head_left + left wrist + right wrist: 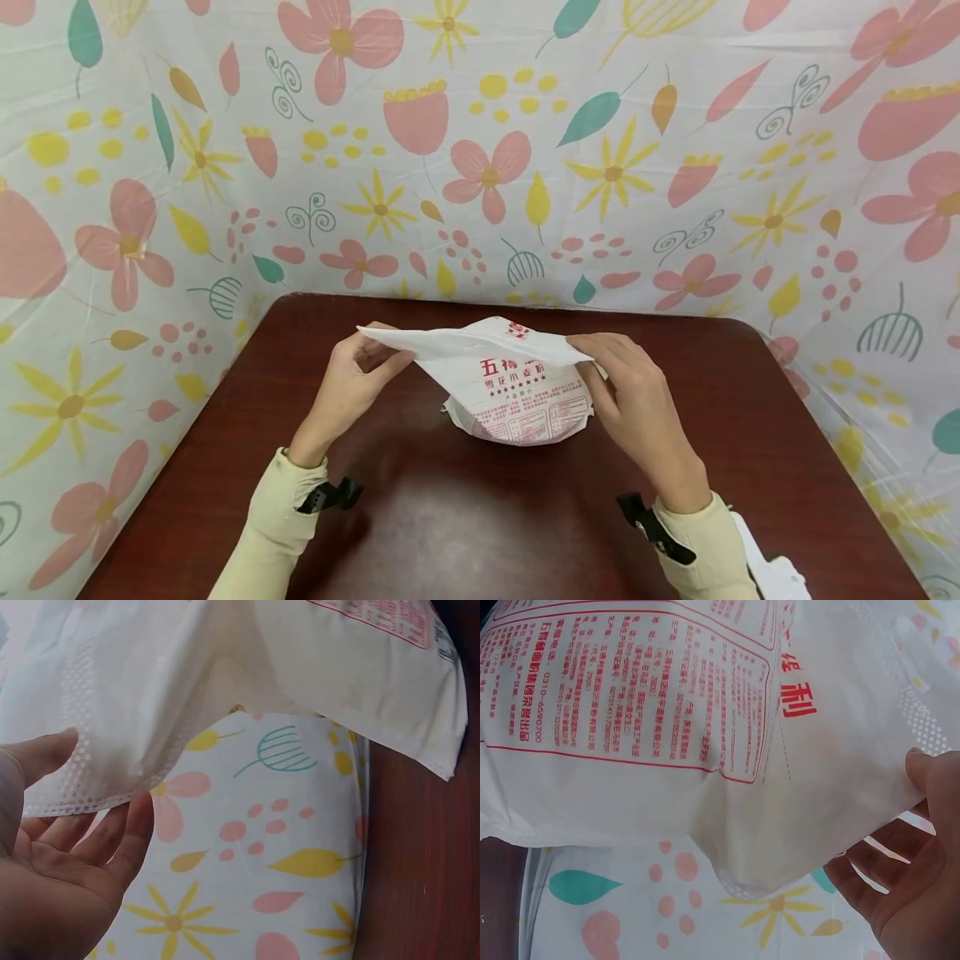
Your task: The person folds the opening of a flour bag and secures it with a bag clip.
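A white flour bag with red printing stands on the dark table, its upper part spread wide between both hands. My left hand pinches the left top corner, thumb on one face and fingers behind, as the left wrist view also shows at the perforated edge of the bag. At the opposite top corner, my right hand grips the edge between thumb and fingers. The right wrist view shows the bag's printed panel and the right hand at its dotted rim. The bag's inside is hidden.
The dark reddish-brown table reaches back to a floral curtain that hangs behind and at both sides. A white object lies by the right forearm, partly covered by the sleeve. Black straps circle both wrists.
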Demonstrator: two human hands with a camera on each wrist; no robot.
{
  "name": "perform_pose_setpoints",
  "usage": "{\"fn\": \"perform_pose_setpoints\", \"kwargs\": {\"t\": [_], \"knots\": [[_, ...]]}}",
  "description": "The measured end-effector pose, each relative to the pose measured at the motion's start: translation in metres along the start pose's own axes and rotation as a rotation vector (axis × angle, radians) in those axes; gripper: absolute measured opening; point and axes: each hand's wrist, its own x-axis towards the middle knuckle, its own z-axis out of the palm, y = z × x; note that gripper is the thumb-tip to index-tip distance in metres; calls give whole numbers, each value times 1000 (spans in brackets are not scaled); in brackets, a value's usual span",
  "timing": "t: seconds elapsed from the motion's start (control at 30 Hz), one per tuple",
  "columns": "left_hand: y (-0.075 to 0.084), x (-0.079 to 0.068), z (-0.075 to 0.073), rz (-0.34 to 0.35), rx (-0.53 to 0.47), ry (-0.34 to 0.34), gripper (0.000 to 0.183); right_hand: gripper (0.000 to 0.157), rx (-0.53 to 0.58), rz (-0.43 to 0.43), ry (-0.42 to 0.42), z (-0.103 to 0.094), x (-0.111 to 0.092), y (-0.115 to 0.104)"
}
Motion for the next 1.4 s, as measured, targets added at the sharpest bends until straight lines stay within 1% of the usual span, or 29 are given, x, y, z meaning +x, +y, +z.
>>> {"fn": "perform_pose_setpoints", "kwargs": {"t": [0.13, 0.27, 0.3, 0.47, 0.53, 0.63, 0.73, 0.9, 1.1, 1.17, 1.3, 1.4], "knots": [[-3, 1, 3, -2, 45, 6, 19, 22, -26, 27, 45, 2, 0, 2], [0, 1, 5, 14, 76, 20, 18, 22, -51, 40, 66, 4, 1, 2], [3, 1, 6, 20, 85, 26, 17, 23, -55, 45, 64, 4, 1, 2], [28, 1, 10, 56, 159, 52, 12, 22, -61, 67, 68, 2, -1, 4], [36, 1, 12, 74, 194, 66, 12, 21, -65, 72, 84, 2, -2, 5], [38, 3, 15, 82, 212, 88, 15, 17, -82, 73, 115, 0, -3, 7], [37, 5, 18, 83, 205, 115, 17, 14, -99, 63, 140, 0, -3, 7], [36, 7, 22, 114, 187, 157, 19, 12, -108, 55, 129, -1, -1, 7], [40, 14, 23, 152, 160, 184, 21, 6, -55, 81, 147, -1, 2, 4], [42, 15, 24, 155, 159, 186, 21, 5, -26, 83, 164, -1, 3, 2], [44, 17, 25, 154, 137, 174, 21, 5, -10, 80, 204, 1, 3, 1], [47, 21, 26, 154, 106, 151, 23, 8, -32, 78, 240, 1, 3, 1]]}}
